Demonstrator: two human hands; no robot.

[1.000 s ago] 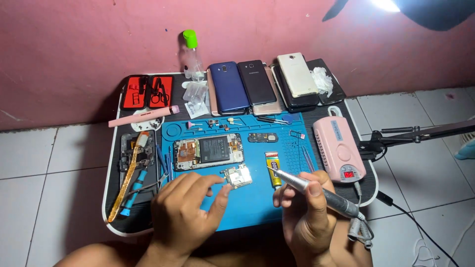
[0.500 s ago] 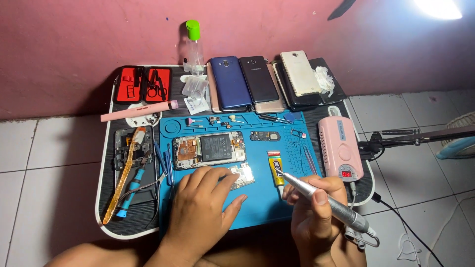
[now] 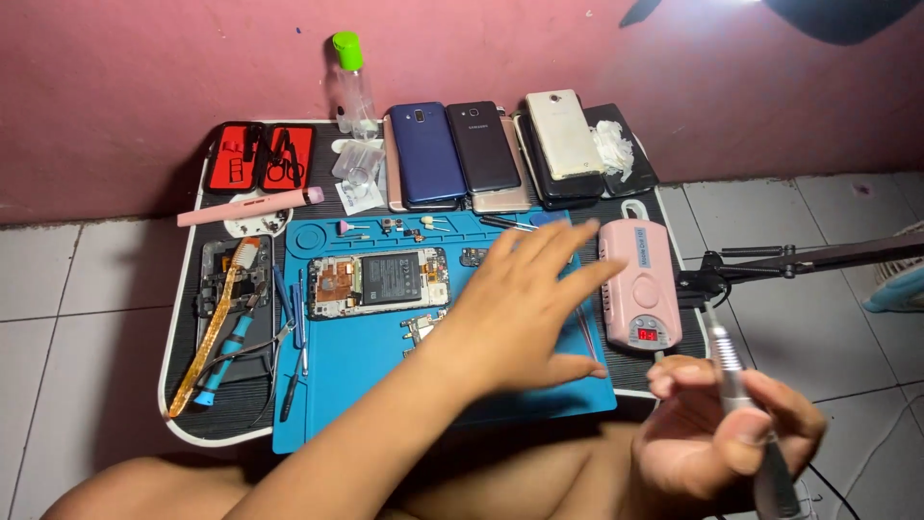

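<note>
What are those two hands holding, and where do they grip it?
The right hand grips a silver pen-shaped rotary tool around its middle. The left hand holds nothing, spread open above the blue mat.

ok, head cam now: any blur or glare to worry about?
Head view: left hand soft with motion blur over the blue mat; right hand and its silver tool also blurred; bright lamp glare at the top edge, dark shadow beside it; phones sharp, faint sheen.
</note>
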